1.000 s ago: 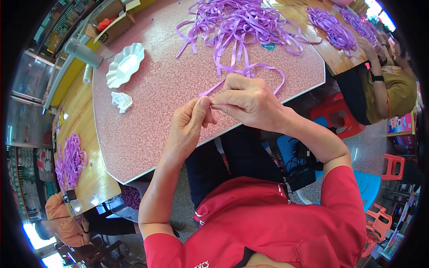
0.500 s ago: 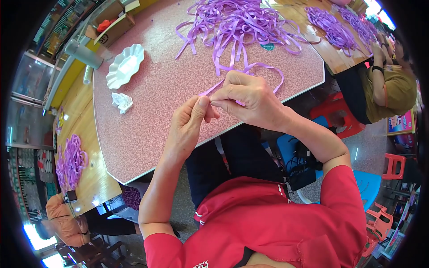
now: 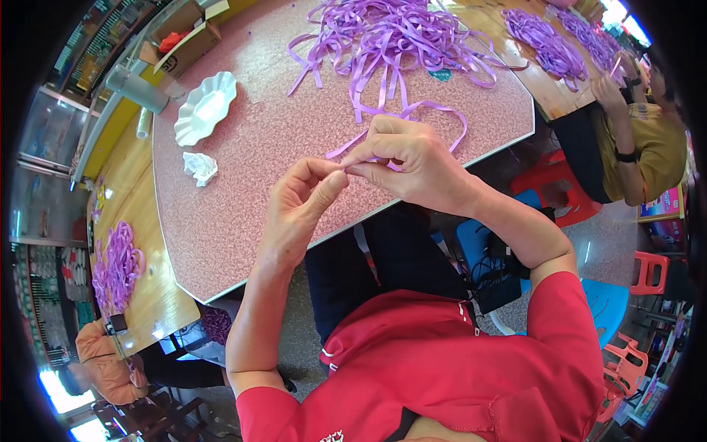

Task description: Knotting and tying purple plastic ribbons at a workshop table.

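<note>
Over the near part of the pink speckled table [image 3: 243, 243], both my hands meet at the fingertips. My right hand [image 3: 416, 163] is closed in a pinch on a narrow purple ribbon [image 3: 442, 108], whose loop curves out behind it onto the table. Thumb and index finger of my left hand [image 3: 298, 202] are pressed together at the same spot, on what looks like the ribbon's end; that tip is mostly hidden by the fingers. Beyond my hands lies a large tangled heap of purple ribbons [image 3: 398, 48], from which some strands trail toward me.
A white scalloped dish [image 3: 206, 110] and crumpled white tissue [image 3: 199, 169] lie on the left. Behind them are a grey-green bottle [image 3: 136, 88] and an open carton [image 3: 184, 48]. More ribbon piles [image 3: 545, 48] lie on side tables. Co-workers sit left and right, near red stools [image 3: 552, 188].
My left hand has tilted, its index finger now straighter and its thumb lower, with the fingertips still meeting my right hand's. The co-worker on the right has moved their arms.
</note>
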The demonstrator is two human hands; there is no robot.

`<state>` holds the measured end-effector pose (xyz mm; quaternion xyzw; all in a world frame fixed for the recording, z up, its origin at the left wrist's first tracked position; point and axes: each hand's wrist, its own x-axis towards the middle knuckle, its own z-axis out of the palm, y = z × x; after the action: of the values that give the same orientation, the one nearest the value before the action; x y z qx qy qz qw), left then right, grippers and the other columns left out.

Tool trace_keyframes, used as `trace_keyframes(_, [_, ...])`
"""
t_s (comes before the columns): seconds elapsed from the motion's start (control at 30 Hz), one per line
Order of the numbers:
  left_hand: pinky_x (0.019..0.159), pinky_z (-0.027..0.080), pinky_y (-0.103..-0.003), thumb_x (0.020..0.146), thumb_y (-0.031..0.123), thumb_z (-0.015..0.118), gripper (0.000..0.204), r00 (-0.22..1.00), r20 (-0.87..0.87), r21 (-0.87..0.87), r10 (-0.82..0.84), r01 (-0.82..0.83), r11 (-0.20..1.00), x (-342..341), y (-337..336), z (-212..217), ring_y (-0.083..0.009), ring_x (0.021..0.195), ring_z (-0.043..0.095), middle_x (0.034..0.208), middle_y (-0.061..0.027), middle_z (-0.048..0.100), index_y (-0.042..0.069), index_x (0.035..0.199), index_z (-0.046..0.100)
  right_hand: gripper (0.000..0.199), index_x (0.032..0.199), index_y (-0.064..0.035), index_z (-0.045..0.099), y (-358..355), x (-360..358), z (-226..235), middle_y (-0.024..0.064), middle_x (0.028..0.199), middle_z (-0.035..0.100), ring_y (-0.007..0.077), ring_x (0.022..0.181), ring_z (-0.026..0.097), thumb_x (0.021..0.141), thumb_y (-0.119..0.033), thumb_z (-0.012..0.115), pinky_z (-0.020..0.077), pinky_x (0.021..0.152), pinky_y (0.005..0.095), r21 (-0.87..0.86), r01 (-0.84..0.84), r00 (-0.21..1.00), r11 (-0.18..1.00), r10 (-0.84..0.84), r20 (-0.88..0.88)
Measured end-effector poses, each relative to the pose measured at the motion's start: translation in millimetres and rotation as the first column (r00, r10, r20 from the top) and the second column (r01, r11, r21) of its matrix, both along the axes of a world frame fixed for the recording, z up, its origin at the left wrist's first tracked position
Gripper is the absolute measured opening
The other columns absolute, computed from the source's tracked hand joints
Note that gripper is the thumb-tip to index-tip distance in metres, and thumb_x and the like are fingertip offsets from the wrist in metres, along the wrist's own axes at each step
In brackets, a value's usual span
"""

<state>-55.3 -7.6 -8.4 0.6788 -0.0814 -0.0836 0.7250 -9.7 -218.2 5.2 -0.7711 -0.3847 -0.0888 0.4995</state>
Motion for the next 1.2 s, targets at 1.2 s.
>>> trace_keyframes(1.2, [0.091, 0.045, -0.026, 0.101, 0.022, 0.064, 0.019, 1.0, -0.017, -0.033, -0.007, 0.007, 0.999, 2, 7, -7, -0.0094, 0.096, 0.058, 0.1, -0.0024, 0.065, 0.005, 0.107, 0.06, 0.015, 0.106, -0.001, 0.073, 3, 3, 5, -0.0059, 0.081, 0.061, 0.0, 0.066, 0.045, 0.093, -0.007, 0.07, 0.0353, 0.056, 0.0201, 0.185, 0.008, 0.908, 0.983, 0.071, -0.413])
